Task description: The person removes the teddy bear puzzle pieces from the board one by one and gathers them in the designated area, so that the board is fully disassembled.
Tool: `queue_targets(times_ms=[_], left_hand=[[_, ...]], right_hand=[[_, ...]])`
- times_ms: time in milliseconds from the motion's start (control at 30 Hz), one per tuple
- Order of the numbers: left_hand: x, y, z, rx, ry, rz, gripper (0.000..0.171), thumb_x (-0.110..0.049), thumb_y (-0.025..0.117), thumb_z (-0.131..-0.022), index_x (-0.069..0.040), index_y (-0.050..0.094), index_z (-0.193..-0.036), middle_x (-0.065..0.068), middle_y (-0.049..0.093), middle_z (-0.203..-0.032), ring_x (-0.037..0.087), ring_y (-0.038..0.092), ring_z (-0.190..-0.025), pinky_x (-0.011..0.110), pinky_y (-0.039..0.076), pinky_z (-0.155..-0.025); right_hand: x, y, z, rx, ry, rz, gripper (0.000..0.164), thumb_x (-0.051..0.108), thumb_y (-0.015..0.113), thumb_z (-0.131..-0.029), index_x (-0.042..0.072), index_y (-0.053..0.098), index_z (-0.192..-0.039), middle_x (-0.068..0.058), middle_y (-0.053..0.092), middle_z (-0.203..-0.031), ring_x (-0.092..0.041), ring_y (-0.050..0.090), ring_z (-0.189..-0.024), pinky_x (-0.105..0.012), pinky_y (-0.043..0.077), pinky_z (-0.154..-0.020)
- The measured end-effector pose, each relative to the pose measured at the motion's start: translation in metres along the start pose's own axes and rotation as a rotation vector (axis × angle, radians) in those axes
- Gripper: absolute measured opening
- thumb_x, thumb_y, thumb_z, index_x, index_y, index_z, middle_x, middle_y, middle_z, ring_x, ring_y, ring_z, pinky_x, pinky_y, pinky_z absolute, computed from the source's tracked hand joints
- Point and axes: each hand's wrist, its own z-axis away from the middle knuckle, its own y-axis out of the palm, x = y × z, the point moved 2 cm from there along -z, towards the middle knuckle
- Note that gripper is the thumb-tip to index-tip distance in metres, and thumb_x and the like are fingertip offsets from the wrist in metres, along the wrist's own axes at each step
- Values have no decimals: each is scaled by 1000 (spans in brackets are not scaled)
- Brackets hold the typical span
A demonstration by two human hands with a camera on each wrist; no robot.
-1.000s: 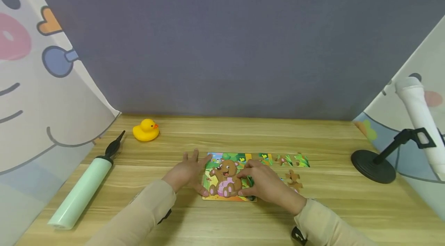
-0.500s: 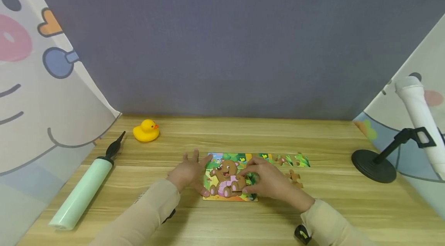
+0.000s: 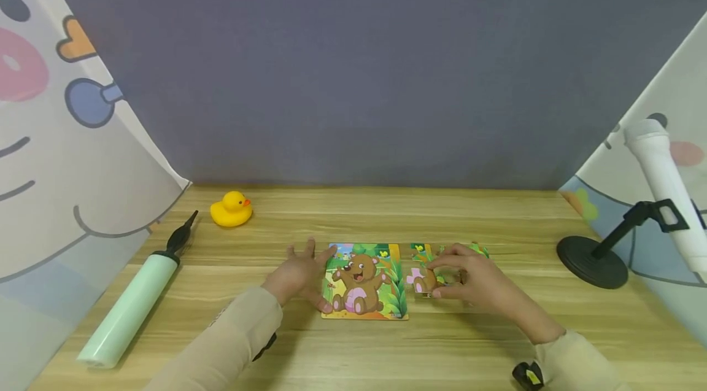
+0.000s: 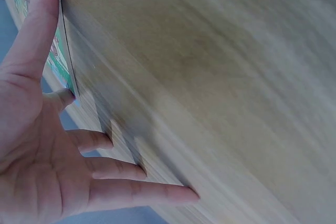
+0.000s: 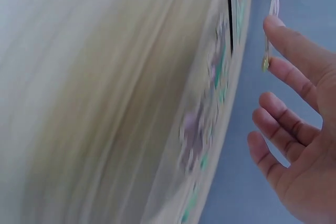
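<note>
A bear jigsaw puzzle [image 3: 361, 268] lies flat on the table. My left hand [image 3: 297, 275] rests at its left edge with the fingers spread, the thumb and index fingertip touching it. In the left wrist view the thumb [image 4: 34, 35] lies over the board's border. To the right of the puzzle, my right hand [image 3: 480, 277] pinches a pink-and-brown puzzle piece [image 3: 424, 280] between thumb and fingers. The right wrist view shows that puzzle piece [image 5: 267, 43] edge-on, raised off the table. Several loose pieces lie behind and under this hand, partly hidden by it.
A yellow rubber duck [image 3: 231, 209] sits at the back left. A pale green hand pump [image 3: 129, 311] lies along the left side. On the right stands a white microphone [image 3: 665, 188] on a black round base [image 3: 592, 262]. A grey panel [image 3: 353, 72] rises behind the table [image 3: 353, 354].
My right hand has moved right, from over the puzzle's right part to beside it, carrying the pinched piece. The puzzle's right side now shows fully. My left hand has stayed in place.
</note>
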Motion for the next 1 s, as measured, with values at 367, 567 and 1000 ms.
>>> queue_targets(times_ms=[367,567,1000], left_hand=[[-1,-1,-1,4,28,-32,120,-38,94,-64,-12,28,-161,40,12,-160,74,14,-135,80,38,-94],[-1,0,-2,18,17,-24,119,-38,93,-66,-12,27,-161,40,10,-160,73,12,-136,78,38,-96],[1,3,-7,25,12,-29,123,-38,93,-65,-14,22,-162,40,9,-160,74,11,-136,79,36,-97]], right_hand=[[-37,-37,37,-5,109,49,47,40,82,-84,16,73,-123,-6,62,-119,-23,63,-97,-30,52,-68],[-62,-49,55,-45,162,88,43,35,84,-83,16,74,-120,-7,65,-120,-28,63,-100,-26,50,-64],[-95,-55,72,-56,167,161,41,27,88,-78,11,76,-113,4,65,-100,-3,57,-82,-27,46,-61]])
